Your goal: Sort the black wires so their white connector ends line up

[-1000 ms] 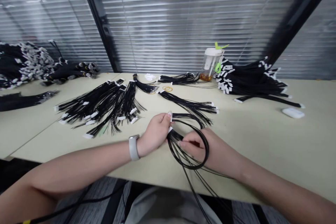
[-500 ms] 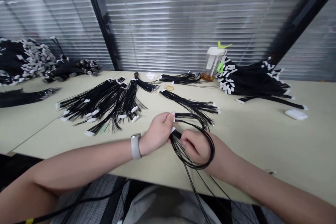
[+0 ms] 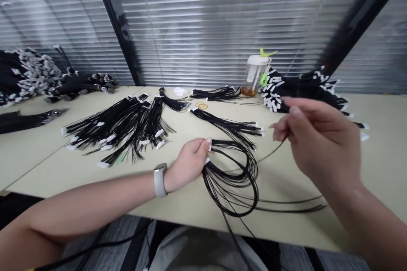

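My left hand, with a grey watch on its wrist, is closed on the white connector end of a black wire harness. The wires loop out to the right from that grip, and several loose ends trail right and down past the table edge. Raised over the table on the right, my right hand pinches a thin dark wire between thumb and fingers. That wire runs back toward the looped bundle. Past my hands lies another black wire bundle with white connectors.
Fanned black wire bundles lie left of centre, with yellow rubber bands behind. A lidded clear cup with amber liquid stands by a pile of black cables at the back right. More cables are heaped far left.
My right hand has come out of the wire loop and moved up and right, drawing a wire with it. Some wire ends now lie to the right. My left hand keeps its hold.
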### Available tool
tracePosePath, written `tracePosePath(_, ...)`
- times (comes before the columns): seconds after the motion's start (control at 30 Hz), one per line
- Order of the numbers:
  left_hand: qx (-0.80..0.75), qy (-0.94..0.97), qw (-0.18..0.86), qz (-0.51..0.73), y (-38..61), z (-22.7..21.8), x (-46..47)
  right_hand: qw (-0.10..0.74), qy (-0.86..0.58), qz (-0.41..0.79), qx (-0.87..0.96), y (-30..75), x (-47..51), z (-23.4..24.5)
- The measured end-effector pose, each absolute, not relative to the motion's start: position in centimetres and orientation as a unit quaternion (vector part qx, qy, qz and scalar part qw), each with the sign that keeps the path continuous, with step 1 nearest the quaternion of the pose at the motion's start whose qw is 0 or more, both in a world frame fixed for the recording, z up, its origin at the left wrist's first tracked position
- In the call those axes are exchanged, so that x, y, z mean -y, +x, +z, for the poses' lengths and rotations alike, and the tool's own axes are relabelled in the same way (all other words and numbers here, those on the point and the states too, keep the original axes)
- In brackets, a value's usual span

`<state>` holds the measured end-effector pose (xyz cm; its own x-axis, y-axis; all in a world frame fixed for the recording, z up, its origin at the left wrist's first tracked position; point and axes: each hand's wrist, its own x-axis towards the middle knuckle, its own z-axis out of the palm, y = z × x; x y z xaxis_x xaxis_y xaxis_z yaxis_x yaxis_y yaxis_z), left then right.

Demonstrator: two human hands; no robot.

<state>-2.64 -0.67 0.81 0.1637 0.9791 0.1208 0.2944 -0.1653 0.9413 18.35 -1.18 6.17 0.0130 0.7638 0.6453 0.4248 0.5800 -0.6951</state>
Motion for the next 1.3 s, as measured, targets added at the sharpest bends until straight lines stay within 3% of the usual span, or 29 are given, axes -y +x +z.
tracePosePath(0.1,-0.486,0.649,0.412,0.415,-2.6,0.9,0.8,0.487,-0.433,0.222,0.725,17.0,1.6,5.3)
tracePosePath(0.23,-0.481,0.649,0.415,0.419,-2.7,1.0,1.0,0.334,-0.462,0.165,0.805,15.6,2.1,4.5)
tracePosePath(0.4,-0.472,0.649,0.427,0.417,-2.8,1.2,1.1,0.249,-0.492,0.166,0.818,15.2,2.1,4.4)
tracePosePath(1.3,-0.460,0.691,0.382,0.406,-2.9,0.9,1.2,0.236,-0.486,0.191,0.819,14.8,1.7,4.0)
